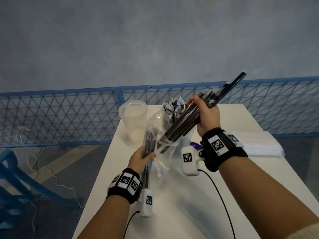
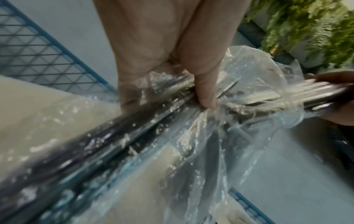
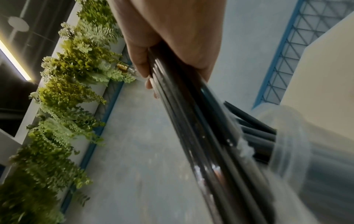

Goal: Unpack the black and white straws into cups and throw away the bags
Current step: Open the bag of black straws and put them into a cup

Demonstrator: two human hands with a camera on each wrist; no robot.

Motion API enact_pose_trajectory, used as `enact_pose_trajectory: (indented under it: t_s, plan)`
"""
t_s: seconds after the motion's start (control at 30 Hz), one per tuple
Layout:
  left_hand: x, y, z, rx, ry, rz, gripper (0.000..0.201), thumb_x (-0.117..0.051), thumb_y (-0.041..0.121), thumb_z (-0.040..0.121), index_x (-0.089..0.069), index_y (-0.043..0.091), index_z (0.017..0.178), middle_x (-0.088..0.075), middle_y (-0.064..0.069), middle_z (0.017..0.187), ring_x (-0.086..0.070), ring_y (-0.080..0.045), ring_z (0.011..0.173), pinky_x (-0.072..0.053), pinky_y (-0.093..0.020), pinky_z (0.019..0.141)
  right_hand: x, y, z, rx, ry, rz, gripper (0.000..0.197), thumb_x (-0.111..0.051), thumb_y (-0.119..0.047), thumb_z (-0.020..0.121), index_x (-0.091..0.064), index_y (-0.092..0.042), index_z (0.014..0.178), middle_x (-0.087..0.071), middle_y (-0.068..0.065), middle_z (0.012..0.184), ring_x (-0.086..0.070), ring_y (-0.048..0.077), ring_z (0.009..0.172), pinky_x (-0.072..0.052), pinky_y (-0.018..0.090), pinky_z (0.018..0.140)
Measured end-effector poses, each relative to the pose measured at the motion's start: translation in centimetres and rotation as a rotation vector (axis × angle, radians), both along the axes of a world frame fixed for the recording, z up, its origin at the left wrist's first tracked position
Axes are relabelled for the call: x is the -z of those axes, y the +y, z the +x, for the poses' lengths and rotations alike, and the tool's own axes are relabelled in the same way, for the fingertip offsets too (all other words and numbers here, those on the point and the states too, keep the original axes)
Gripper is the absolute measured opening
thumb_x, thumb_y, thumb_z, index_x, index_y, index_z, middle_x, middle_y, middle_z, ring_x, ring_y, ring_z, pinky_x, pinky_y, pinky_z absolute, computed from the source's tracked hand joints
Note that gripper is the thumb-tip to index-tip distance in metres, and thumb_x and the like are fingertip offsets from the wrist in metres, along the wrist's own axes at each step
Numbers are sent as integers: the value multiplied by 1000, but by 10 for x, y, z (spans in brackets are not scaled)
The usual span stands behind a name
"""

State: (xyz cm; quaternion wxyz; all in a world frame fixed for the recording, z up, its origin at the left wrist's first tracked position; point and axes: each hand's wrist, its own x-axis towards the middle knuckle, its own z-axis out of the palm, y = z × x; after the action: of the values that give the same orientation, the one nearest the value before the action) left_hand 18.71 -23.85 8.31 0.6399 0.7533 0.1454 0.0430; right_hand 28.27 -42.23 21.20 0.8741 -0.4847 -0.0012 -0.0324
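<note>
Above the white table [image 1: 189,200] my left hand [image 1: 143,157] grips a clear plastic bag [image 1: 155,128] with a few black straws still inside it [image 2: 134,121]; its thumb [image 2: 206,94] presses on the film. My right hand [image 1: 205,116] grips a thick bundle of black straws [image 1: 183,125], which slants up to the right, its lower ends still in the bag's mouth. The same bundle [image 3: 201,121] fills the right wrist view. Behind the bag, more black straws [image 1: 172,106] stand in a clear cup [image 3: 298,145].
An empty clear cup [image 1: 133,118] stands at the table's far left corner. A pack of white straws [image 1: 259,144] lies at the right edge. A blue mesh fence [image 1: 60,114] runs behind the table, and a blue chair [image 1: 10,187] stands on the floor to the left.
</note>
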Motion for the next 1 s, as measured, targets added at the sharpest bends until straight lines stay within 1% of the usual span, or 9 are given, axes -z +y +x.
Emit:
enact_pose_trajectory:
  t_s: [0.07, 0.17, 0.3, 0.47, 0.6, 0.67, 0.83, 0.93, 1.0]
  plan:
    - [9, 6, 0, -73, 23, -11, 15, -56, 4, 90, -57, 19, 89, -67, -4, 82, -61, -25, 81, -48, -36, 83, -9, -4, 6, 35, -13, 48, 7, -64, -6, 82, -62, -9, 76, -65, 7, 70, -63, 18, 61, -55, 31, 61]
    - [17, 14, -3, -169, 56, -55, 16, -56, 6, 90, -56, 22, 86, -67, -5, 82, -61, -27, 83, -46, -41, 85, -19, -10, 17, 115, -26, 115, 4, -64, -7, 82, -61, -6, 82, -66, 5, 67, -63, 16, 61, -53, 30, 62]
    - [23, 24, -5, -279, 36, -155, 13, -56, 7, 91, -57, 19, 88, -69, -4, 79, -61, -27, 79, -46, -48, 91, -28, -16, 27, 206, -43, 102, 22, -68, -5, 78, -59, 0, 98, -66, 5, 69, -62, 16, 61, -52, 27, 60]
    - [16, 23, -3, -258, -21, -207, 12, -54, 6, 91, -57, 17, 94, -68, -10, 89, -61, -28, 87, -45, -46, 94, -32, -6, 27, 231, -139, -16, 10, -66, -5, 80, -60, -11, 83, -65, 1, 66, -61, 15, 62, -51, 30, 67]
    - [3, 10, 0, -185, -59, -298, 16, -51, 0, 91, -56, 12, 100, -66, -10, 88, -61, -21, 82, -48, -36, 80, -35, 8, 30, 193, -164, -149, 22, -69, -17, 72, -60, -10, 91, -65, 12, 82, -63, 21, 73, -55, 34, 72]
    - [-1, 6, 0, -142, -62, -312, 17, -50, 1, 91, -56, 13, 102, -66, -9, 90, -61, -19, 83, -48, -33, 76, -38, 15, 30, 167, -206, -221, 22, -68, -15, 76, -60, -7, 95, -65, 14, 84, -63, 21, 75, -55, 35, 75]
    - [-3, 7, 4, -133, -63, -308, 20, -52, 3, 91, -57, 12, 108, -70, -3, 88, -63, -15, 82, -49, -31, 74, -61, 17, 36, 199, -330, -200, 17, -66, -8, 81, -58, -7, 96, -66, 11, 82, -65, 19, 72, -57, 29, 73]
    - [-2, 8, 9, -141, -75, -327, 21, -52, 3, 91, -56, 11, 110, -70, -4, 88, -64, -14, 81, -50, -31, 74, -52, 23, 39, 149, -376, -343, 19, -67, -8, 80, -59, -8, 98, -66, 4, 84, -65, 13, 76, -56, 27, 76]
    - [-2, 6, 13, -135, -93, -342, 20, -52, 2, 90, -56, 11, 108, -69, -4, 87, -66, -9, 75, -52, -26, 71, -28, 30, 38, 70, -349, -467, 22, -70, -11, 80, -60, -11, 100, -65, -3, 86, -63, 2, 77, -53, 18, 74]
